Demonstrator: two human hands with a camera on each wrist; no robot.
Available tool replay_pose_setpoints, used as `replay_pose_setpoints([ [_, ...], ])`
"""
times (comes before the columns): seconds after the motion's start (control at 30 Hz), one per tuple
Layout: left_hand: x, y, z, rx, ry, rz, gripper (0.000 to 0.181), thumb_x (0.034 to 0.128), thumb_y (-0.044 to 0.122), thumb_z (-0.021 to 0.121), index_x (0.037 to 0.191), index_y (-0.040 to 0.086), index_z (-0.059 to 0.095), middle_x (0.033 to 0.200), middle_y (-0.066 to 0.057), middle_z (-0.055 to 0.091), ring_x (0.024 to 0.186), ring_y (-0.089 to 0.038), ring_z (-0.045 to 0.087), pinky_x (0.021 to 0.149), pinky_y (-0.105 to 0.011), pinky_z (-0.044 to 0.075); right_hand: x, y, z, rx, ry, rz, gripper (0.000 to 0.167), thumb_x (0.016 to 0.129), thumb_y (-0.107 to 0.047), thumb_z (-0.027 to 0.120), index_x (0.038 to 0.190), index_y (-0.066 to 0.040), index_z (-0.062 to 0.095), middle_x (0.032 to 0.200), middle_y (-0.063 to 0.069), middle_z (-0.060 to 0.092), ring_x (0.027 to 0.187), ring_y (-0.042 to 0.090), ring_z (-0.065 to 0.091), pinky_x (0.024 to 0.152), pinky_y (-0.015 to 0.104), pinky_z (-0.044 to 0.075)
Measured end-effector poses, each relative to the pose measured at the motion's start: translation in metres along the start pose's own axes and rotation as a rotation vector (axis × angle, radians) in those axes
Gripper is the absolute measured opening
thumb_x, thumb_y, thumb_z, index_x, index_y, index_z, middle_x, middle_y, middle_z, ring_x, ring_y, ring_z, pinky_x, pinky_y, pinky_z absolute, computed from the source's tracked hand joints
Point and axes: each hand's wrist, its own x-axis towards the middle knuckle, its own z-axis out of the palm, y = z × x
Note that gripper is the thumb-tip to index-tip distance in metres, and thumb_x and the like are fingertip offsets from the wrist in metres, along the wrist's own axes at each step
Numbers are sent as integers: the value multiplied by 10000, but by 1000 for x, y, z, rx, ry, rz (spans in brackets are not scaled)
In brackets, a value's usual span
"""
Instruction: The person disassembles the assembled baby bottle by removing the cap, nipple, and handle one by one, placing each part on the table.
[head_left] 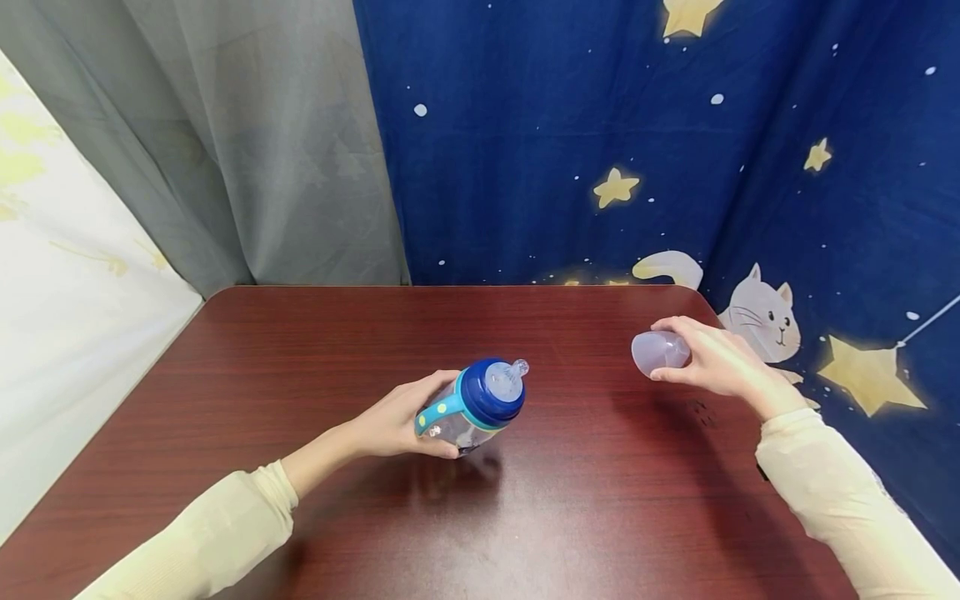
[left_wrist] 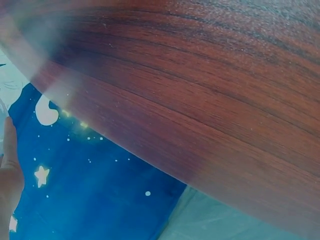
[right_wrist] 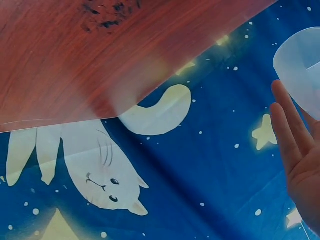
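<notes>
A baby bottle (head_left: 487, 400) with a dark blue collar, clear teat and teal handle leans toward the right above the middle of the table. My left hand (head_left: 408, 419) grips its body from the left, thumb below and fingers behind. Over at the table's right side, my right hand (head_left: 705, 354) holds a translucent, dome-shaped bottle cap (head_left: 658, 353) between thumb and fingers. In the right wrist view the cap (right_wrist: 300, 70) shows at the right edge, above the fingers. Only a sliver of the left hand (left_wrist: 10, 175) appears in the left wrist view; the bottle is barely visible there.
A dark red wood-grain table (head_left: 300, 350) with rounded far corners lies beneath both hands. Dark marks (right_wrist: 110, 12) spot its right part. Behind it hang a grey curtain (head_left: 300, 150) and a blue curtain (head_left: 525, 150) with stars and a cat.
</notes>
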Motion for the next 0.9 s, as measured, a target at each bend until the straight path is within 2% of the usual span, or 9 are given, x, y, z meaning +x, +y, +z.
replay_pose_setpoints([
  [0.2, 0, -1, 0, 1, 5, -2, 754, 634, 162, 800, 1250, 33, 384, 1098, 6, 528, 930, -125, 525, 767, -307, 444, -2, 2, 7, -29, -45, 11, 595, 671, -473, 709, 1127, -146, 511, 1041, 49, 546, 819, 205, 546, 626, 435, 425],
  [0.4, 0, -1, 1, -19, 1, -1, 759, 640, 155, 796, 1260, 34, 375, 1111, 1, 523, 942, -127, 521, 774, -313, 445, -3, 4, 15, -66, -60, -31, 554, 667, -410, 730, 1104, -141, 522, 1012, 36, 543, 750, 193, 556, 584, 397, 424],
  [0.9, -1, -1, 2, -18, -1, 6, 760, 633, 149, 800, 1251, 17, 379, 1109, -7, 525, 942, -126, 524, 771, -312, 448, -7, 7, 31, -87, -152, -3, 550, 670, -346, 740, 1129, -121, 535, 1034, 33, 528, 758, 192, 553, 602, 441, 433],
])
